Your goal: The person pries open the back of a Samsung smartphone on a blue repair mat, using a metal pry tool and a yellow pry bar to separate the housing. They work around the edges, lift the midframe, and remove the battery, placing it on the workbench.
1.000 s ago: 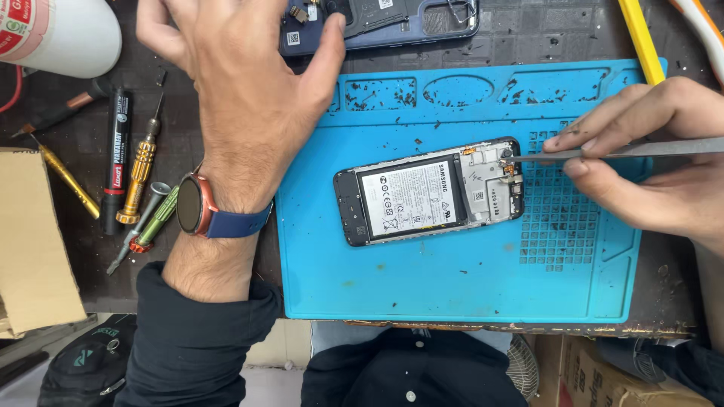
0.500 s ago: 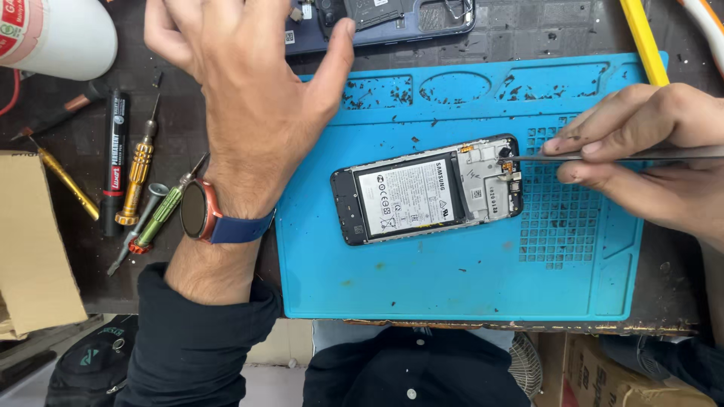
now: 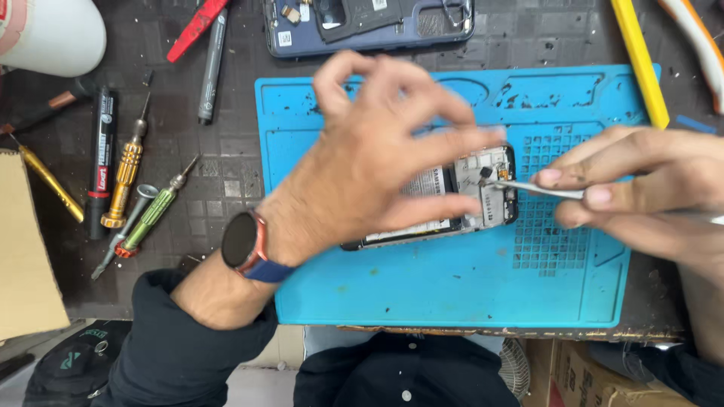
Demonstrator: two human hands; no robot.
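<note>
Pinched in the right hand (image 3: 641,192), slim metal tweezers (image 3: 539,188) touch the opened black smartphone (image 3: 483,200) on the blue silicone mat (image 3: 452,286); the left hand (image 3: 377,166) hovers spread, holding nothing. Best steady the phone and lift gently.

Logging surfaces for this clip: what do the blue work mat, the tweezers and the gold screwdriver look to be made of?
Blue mat: likely silicone or rubber, matte, with moulded grid pockets and scuff marks. Tweezers in the right hand: bare metal, silvery, pale sheen along the thin arms. Gold screwdriver: metal handle by its shine, gold-coloured, ridged, with a steel-looking shaft. The left hand covers part of the opened phone.
</note>
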